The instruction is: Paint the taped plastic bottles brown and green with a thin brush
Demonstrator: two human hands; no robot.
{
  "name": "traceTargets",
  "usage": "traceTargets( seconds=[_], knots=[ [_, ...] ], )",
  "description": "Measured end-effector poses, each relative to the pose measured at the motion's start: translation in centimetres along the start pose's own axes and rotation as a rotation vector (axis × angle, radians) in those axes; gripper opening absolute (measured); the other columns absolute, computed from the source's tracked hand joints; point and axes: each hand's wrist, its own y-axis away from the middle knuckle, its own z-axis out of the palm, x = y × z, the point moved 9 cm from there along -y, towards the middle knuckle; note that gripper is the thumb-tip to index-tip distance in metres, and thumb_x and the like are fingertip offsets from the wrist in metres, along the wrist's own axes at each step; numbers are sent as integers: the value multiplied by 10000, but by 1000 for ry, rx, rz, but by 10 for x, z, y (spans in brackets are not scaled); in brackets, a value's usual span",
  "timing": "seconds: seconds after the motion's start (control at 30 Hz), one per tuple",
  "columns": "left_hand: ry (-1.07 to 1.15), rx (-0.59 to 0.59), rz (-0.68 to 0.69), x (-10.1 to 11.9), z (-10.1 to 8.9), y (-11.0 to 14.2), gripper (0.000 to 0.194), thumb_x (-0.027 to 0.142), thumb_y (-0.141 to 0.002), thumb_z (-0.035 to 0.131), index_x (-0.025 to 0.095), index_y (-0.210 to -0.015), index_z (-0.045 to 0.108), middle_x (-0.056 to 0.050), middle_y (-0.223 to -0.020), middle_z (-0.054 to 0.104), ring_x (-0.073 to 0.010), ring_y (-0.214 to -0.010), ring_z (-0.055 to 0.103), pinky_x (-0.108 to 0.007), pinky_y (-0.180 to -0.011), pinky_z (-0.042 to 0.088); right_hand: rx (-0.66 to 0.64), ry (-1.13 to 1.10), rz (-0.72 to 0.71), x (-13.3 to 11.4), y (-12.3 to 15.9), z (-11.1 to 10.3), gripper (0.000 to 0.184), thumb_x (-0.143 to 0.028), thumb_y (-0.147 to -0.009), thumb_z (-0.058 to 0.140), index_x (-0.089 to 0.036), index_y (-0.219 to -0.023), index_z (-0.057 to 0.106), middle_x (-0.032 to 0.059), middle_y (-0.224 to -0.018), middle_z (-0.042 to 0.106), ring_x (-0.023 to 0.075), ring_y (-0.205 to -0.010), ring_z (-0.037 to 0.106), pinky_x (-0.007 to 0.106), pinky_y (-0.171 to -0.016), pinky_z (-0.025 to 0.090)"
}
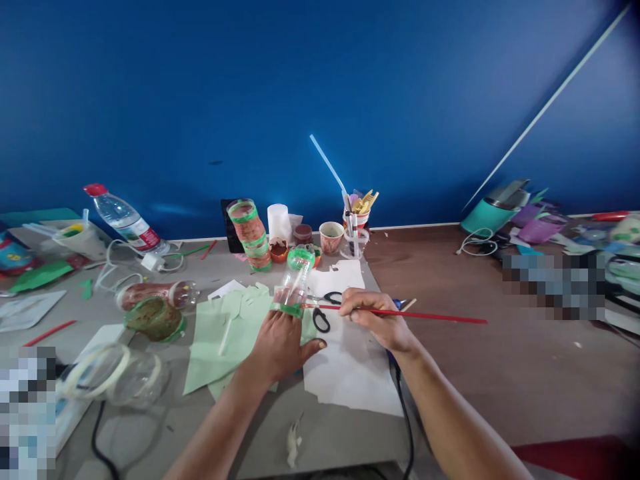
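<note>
With the red-handled brush (pixel 440 317) pinched well forward in the right hand (pixel 373 317), light, short strokes along the plastic look easiest to control, since its tip lies at or just beside the green-edged near end of the clear bottle piece (pixel 295 283) (the bristles are too small to make out). The bottle piece leans up and away from the left hand (pixel 280 343), above where the green paper (pixel 213 340) and the white paper (pixel 350 373) meet; the left fingers vanish at its near end, so I cannot tell how firmly they hold it, though the thumb stands free. Turning the bottle piece with the left hand while the brush stays low should give a steadier line than reaching around. The scissors (pixel 316 321) lie just under the brush, so the right wrist does best kept off their black loops. Beyond the bottle piece, cups such as the patterned cup (pixel 331 238) crowd the back by the blue wall (pixel 300 100), leaving little depth. The roomier side is right, over the brown tabletop (pixel 465 373), where the brush's tail extends; a black cable (pixel 407 413) hangs near the right forearm.
</note>
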Motion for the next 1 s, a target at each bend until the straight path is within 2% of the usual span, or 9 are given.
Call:
traceTargets(
  seconds=[0.07,0.13,0.27,0.43,0.57,0.7,0.83,0.93,1.0],
  knots=[
    [10,-83,-26,2,2,-1,535,630,-838,547,135,-1018,645,-178,-986,720,-375,-1004,657,-525,-931,453,-5,-14,-9,0,0,2,148,-217,-860,605,-203,-866,752,35,-733,582,156,-665,499,291,-613,378],
    [33,-114,-30,6,2,-1,530,626,-814,585,142,-1021,648,-166,-983,723,-371,-1000,659,-502,-912,461,-35,-12,-12,0,0,7,163,-263,-882,605,-196,-896,753,49,-748,598,166,-680,515,299,-618,397],
    [84,-78,5,11,-1,-2,570,647,-821,559,159,-1104,635,-137,-963,734,-351,-995,661,-487,-948,431,-94,-13,-32,-5,-1,19,201,-293,-900,594,-180,-938,756,64,-781,623,174,-708,544,305,-636,416],
    [80,-53,34,11,-1,-1,546,657,-843,517,199,-1107,649,-108,-949,741,-331,-985,669,-461,-953,433,-89,35,-14,-7,-2,21,177,-206,-873,588,-181,-891,762,53,-773,642,164,-695,546,300,-657,413],
    [77,-28,48,11,-6,-2,615,641,-836,550,170,-1230,589,-137,-1089,720,-343,-1096,632,-480,-1024,393,-59,72,1,-5,0,10,181,-141,-825,582,-193,-826,755,39,-751,637,159,-672,522,297,-642,387],
    [122,36,57,11,-14,-2,687,625,-832,567,179,-1348,490,-147,-1222,671,-346,-1187,585,-492,-1067,357,6,39,-20,-4,1,-2,171,-202,-837,588,-196,-786,751,30,-667,577,170,-645,491,302,-609,363],
    [96,5,56,13,-11,-1,661,586,-826,609,155,-1319,516,-153,-1168,700,-350,-1186,593,-503,-1077,368,-14,60,-38,-6,0,7,186,-247,-876,580,-199,-878,759,47,-732,607,174,-669,516,306,-620,382],
    [57,3,54,15,-10,-2,703,560,-791,672,107,-1307,521,-203,-1261,647,-366,-1248,549,-515,-1078,381,-56,111,-34,-9,0,17,189,-210,-873,570,-198,-881,758,58,-780,639,174,-694,533,310,-650,399],
    [64,22,59,16,-11,-2,729,545,-779,694,105,-1326,500,-210,-1348,585,-360,-1310,492,-513,-1096,371,-54,131,-38,-10,0,16,180,-195,-858,575,-197,-835,753,53,-749,638,177,-688,527,321,-666,400]
  ],
)
